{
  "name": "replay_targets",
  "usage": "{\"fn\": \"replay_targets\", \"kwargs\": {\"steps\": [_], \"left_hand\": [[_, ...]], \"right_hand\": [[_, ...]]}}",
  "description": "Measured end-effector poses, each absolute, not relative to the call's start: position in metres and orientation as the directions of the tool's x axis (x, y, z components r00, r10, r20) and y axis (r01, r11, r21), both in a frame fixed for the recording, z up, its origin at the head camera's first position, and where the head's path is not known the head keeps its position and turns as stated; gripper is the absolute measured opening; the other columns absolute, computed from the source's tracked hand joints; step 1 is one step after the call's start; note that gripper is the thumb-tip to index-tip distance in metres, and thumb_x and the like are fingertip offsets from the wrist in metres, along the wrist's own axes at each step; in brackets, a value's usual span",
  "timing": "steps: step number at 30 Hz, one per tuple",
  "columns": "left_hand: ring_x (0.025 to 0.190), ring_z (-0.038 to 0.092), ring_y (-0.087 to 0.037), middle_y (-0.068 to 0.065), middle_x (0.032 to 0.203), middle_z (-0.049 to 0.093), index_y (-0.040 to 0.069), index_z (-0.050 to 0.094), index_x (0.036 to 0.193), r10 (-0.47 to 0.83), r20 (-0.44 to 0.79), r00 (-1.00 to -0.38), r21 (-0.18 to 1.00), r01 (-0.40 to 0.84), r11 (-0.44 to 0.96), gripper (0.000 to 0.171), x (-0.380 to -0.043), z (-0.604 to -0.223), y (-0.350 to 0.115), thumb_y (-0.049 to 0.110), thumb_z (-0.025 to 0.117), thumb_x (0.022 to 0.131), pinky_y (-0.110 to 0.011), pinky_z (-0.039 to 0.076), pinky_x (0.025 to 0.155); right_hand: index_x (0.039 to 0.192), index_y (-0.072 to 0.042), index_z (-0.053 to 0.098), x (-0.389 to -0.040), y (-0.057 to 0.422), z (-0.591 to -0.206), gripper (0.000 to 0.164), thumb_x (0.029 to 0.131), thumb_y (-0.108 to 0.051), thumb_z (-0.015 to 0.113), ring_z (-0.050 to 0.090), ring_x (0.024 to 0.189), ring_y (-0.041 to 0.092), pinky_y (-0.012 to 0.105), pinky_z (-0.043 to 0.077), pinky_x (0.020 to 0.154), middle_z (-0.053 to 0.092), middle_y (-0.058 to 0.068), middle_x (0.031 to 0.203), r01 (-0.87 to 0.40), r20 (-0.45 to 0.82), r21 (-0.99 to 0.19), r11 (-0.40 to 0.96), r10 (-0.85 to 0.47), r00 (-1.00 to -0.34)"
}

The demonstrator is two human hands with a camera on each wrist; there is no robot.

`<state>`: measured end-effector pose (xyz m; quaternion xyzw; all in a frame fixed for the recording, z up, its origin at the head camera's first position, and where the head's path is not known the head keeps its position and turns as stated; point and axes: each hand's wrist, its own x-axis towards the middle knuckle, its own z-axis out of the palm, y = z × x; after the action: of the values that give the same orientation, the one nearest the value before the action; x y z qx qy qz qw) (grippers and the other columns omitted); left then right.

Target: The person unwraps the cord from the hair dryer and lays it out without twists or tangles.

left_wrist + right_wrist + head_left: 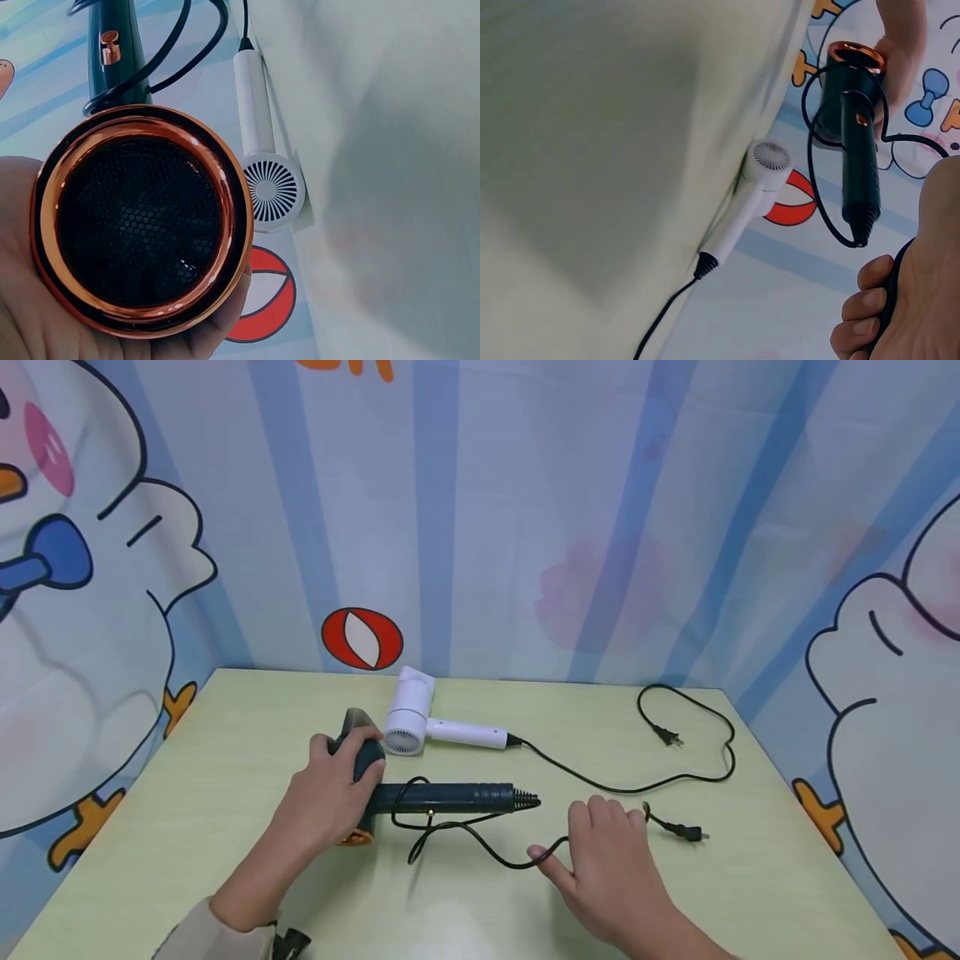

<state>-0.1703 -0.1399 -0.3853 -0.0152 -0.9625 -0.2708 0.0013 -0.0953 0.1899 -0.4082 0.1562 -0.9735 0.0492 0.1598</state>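
Observation:
My left hand grips a dark green hair dryer round its barrel, with the handle pointing right. In the left wrist view, its round copper-rimmed end faces the camera, and a copper-coloured switch shows on the handle. The black cord loops loosely about the handle and runs to my right hand. Curled fingers of that hand hold the cord, seen in the right wrist view too. Beyond the right hand, the cord's plug sticks out to the right.
Farther back on the pale table lies a white hair dryer, its handle toward the right. Its black cord curves along the right side to a plug. A printed cartoon curtain hangs behind the table's back edge.

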Motion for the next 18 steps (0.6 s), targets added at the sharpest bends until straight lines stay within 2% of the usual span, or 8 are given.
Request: {"fn": "replay_targets", "kwargs": {"steps": [11,18], "left_hand": [[0.082,0.06,-0.042,-0.03,0.141,0.031,0.03,0.043,0.146,0.022,0.014,-1.0,0.522,0.026,0.853,0.044,-0.171,-0.383,-0.141,0.044,0.049,0.105,-0.039,0.051,0.06],[0.083,0.06,-0.042,-0.03,0.141,0.031,0.03,0.042,0.148,0.015,0.009,-1.0,0.525,0.018,0.851,0.045,-0.17,-0.38,-0.142,0.044,0.049,0.105,-0.039,0.052,0.06]], "right_hand": [[0.076,-0.017,0.038,-0.091,0.19,-0.43,0.058,0.095,-0.071,0.048,0.03,0.068,0.018,0.039,0.024,0.069,0.03,-0.001,0.071,-0.315,0.147,-0.056,0.947,-0.304,-0.941],[0.076,-0.015,0.039,-0.091,0.19,-0.448,0.062,0.095,-0.074,0.043,0.031,0.067,0.019,0.039,0.026,0.067,0.031,0.0,0.071,-0.307,0.093,-0.057,0.95,-0.302,-0.949]]}}
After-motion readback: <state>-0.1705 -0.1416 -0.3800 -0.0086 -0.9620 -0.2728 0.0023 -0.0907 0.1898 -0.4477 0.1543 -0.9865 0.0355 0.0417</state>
